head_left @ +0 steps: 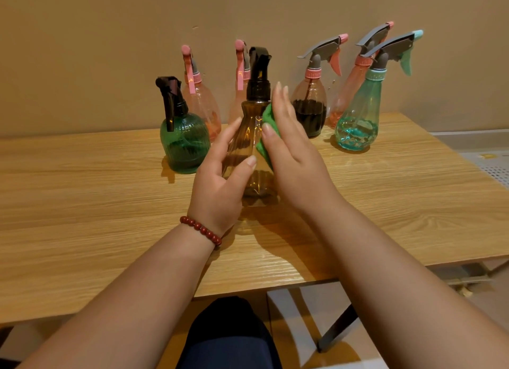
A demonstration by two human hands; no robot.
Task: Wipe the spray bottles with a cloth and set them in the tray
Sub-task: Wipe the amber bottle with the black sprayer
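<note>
A brown ribbed spray bottle [249,132] with a black trigger head stands upright on the wooden table [110,203]. My left hand [220,176] grips its lower body, thumb across the front. My right hand [292,154] presses a green cloth [265,118] flat against the bottle's right side, fingers straight. Behind stand a green bottle [183,143] with a black head, two pink bottles [202,104] at the back, a pink-collared bottle [309,112] with dark liquid, another pink bottle [349,93] leaning, and a teal bottle [358,121].
A white perforated tray [490,167] shows at the right edge, beyond the table. A beige wall stands close behind the bottles. The table's near edge runs above my lap, with a metal frame [336,327] below it.
</note>
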